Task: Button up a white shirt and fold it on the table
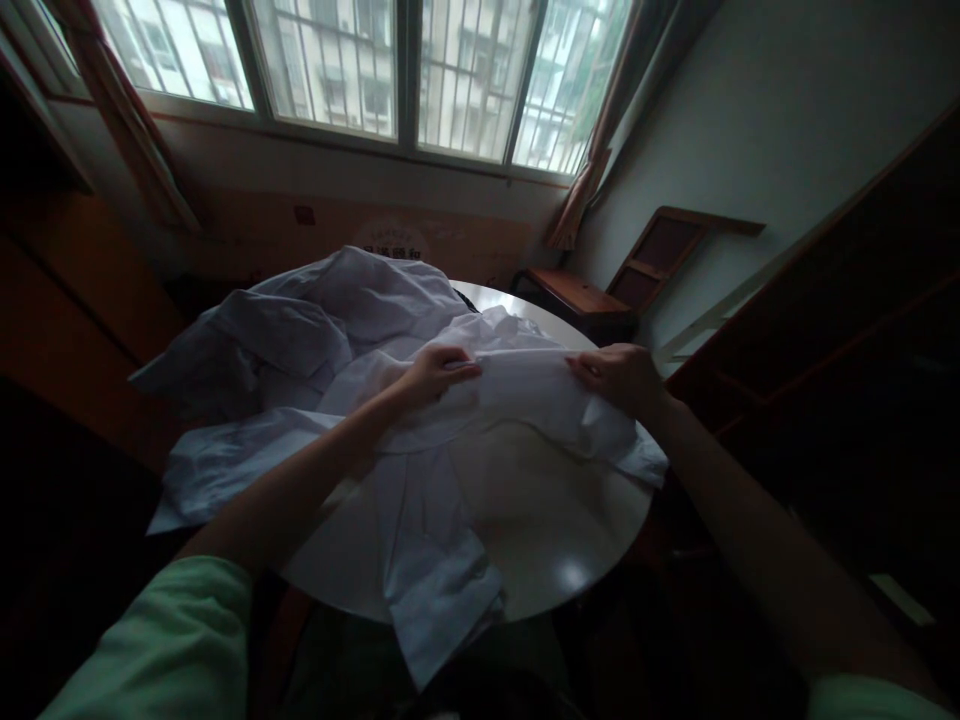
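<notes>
A white shirt (525, 385) is stretched between my two hands above a round table. My left hand (439, 373) pinches its upper edge, fingers closed over the cloth. At the other end of this taut edge, my right hand (619, 377) grips the fabric with curled fingers. One sleeve (439, 570) hangs down over the table's near edge, and another part of the cloth drapes at the right rim below my right hand. Beyond my left forearm lies a heap of crumpled white cloth (375, 295); where it parts from the held shirt, I cannot tell.
The glossy round table (555, 530) reflects light near its front. Behind it stand a large cardboard box (465, 235) and a barred window (337, 70). A wooden chair (577, 292) is at the back right, with dark wooden furniture (825, 330) closer on the right.
</notes>
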`<act>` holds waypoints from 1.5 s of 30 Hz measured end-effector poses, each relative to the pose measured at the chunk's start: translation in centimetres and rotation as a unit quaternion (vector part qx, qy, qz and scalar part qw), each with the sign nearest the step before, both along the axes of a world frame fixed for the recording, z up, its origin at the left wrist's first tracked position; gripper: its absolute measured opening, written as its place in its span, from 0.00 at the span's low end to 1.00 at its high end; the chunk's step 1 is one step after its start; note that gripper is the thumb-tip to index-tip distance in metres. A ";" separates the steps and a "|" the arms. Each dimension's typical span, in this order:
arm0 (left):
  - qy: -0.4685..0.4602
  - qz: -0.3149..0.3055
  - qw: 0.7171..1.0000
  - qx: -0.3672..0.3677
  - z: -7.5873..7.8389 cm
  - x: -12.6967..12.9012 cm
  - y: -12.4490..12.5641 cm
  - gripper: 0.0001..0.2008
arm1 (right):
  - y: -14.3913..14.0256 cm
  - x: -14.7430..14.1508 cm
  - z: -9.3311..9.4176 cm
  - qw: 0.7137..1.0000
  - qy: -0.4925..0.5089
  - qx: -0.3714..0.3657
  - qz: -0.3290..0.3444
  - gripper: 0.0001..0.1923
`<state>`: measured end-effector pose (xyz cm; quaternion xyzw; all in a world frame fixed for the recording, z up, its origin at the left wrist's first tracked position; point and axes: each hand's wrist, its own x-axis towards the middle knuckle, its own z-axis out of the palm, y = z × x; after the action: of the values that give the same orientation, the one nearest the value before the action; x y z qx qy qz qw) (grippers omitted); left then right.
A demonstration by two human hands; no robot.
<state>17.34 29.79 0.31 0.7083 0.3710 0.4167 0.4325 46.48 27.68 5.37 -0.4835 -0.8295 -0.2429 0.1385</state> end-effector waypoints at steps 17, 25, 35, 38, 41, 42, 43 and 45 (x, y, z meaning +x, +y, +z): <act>0.010 -0.004 1.000 0.018 -3.1 1.3 0.3 0.15 | -2.2 -12.0 -2.2 0.978 0.171 -0.108 0.040 0.16; 0.060 0.034 0.992 0.102 -2.8 1.9 -0.5 0.15 | -1.8 -12.3 -4.3 0.979 0.168 -0.113 0.038 0.07; 0.103 -0.007 0.979 0.173 -3.2 1.6 -0.5 0.14 | -0.9 -11.6 -3.6 0.914 0.364 -0.179 0.028 0.04; 0.075 -0.003 0.981 0.176 -3.3 1.6 -0.8 0.14 | -0.7 -11.9 -3.8 0.901 0.382 -0.204 0.011 0.02; 0.059 0.001 0.981 0.183 -3.6 1.7 -0.9 0.11 | -0.8 -12.2 -4.4 0.898 0.383 -0.217 0.004 0.01; 0.059 0.004 0.982 0.181 -3.7 1.8 -0.9 0.11 | -0.8 -12.3 -4.8 0.898 0.387 -0.210 0.003 0.01; 0.064 0.005 0.982 0.177 -3.8 1.9 -0.9 0.11 | -0.9 -12.4 -5.1 0.896 0.394 -0.202 0.001 0.01; 0.073 0.007 0.983 0.168 -4.1 2.0 -0.8 0.11 | -0.9 -12.5 -5.8 0.888 0.419 -0.191 -0.005 0.02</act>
<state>19.33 28.96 -3.76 0.7967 0.3309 0.4236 0.2764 33.93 26.76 -0.48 -0.5614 -0.7225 0.1443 0.3768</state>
